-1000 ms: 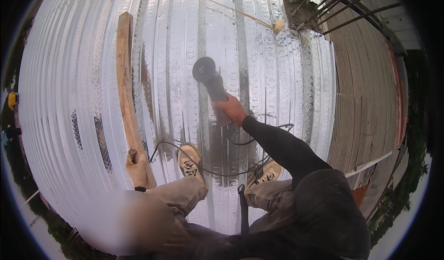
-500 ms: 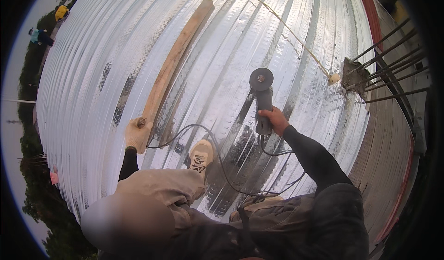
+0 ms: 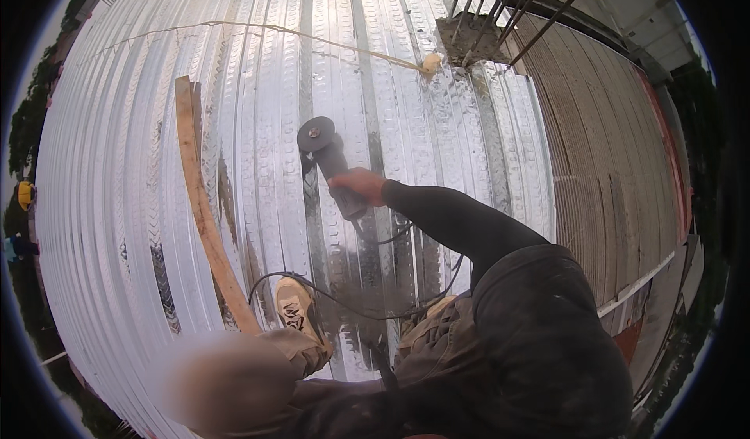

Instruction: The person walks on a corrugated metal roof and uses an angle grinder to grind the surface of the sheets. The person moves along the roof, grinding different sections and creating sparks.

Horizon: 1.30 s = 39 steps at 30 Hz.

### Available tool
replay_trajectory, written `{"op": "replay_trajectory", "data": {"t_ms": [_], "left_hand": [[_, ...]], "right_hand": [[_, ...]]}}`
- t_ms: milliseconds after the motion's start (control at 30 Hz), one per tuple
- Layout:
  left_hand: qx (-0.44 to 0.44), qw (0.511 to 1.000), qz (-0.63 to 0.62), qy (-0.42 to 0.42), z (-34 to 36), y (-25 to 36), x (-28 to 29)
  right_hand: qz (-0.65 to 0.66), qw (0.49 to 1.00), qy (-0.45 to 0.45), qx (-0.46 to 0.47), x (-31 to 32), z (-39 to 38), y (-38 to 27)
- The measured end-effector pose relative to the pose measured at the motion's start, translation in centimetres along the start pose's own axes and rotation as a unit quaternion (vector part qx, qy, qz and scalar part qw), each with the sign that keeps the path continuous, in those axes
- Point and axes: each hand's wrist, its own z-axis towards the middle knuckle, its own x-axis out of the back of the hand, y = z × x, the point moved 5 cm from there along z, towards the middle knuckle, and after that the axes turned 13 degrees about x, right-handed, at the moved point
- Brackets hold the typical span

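Observation:
My right hand [image 3: 361, 184] is closed around the dark body of an angle grinder [image 3: 333, 164]. The round disc at its far end faces up, and the tool is held above the ribbed metal decking [image 3: 273, 154]. From its near end a black cord [image 3: 355, 315] loops down past my feet. To the left, a long wooden plank [image 3: 200, 201] lies along the ribs, its near end running toward my left leg. My left hand does not show in the head view.
Steel bars [image 3: 500, 21] rise from a rough concrete stub [image 3: 451, 39] at the far right. A thin rope [image 3: 312, 39] runs across the decking to a pale lump [image 3: 430, 63]. Brown corrugated sheeting [image 3: 601, 158] borders the right side. A beige shoe [image 3: 294, 306] stands beside the plank.
The view has swung to the right, so the bars and plank sit further left. My left hand, earlier at the plank's near end, has left the view. My right hand still holds the grinder.

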Motion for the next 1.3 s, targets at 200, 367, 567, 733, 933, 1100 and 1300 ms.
{"op": "replay_trajectory", "data": {"t_ms": [200,367,567,733,933,1100,1300], "left_hand": [[-0.142,0.987,0.064,0.028,-5.0,1.9,-3.7],[-0.219,0.969,0.106,0.034,-8.2,3.5,-5.4],[-0.273,0.950,0.144,0.042,-11.1,5.1,-5.9],[-0.307,0.939,0.149,0.053,-13.1,4.8,-5.1],[-0.330,0.929,0.159,0.061,-14.3,3.8,-3.8],[-0.360,0.913,0.183,0.061,-14.5,3.9,-1.5],[-0.380,0.890,0.245,0.059,-12.9,3.0,1.1]], "right_hand": [[-0.201,0.979,0.024,-0.015,1.1,1.2,2.0],[-0.362,0.930,0.068,0.004,0.8,0.6,1.1],[-0.498,0.864,0.059,-0.049,-0.7,-0.6,-2.4],[-0.651,0.734,0.057,0.187,-4.5,-3.1,-7.1],[-0.588,0.672,-0.297,0.338,-14.6,-5.9,0.7],[-0.602,0.617,-0.471,0.188,-17.5,-9.5,14.5],[-0.482,0.782,-0.361,0.160,-15.9,-8.5,19.3]]}}
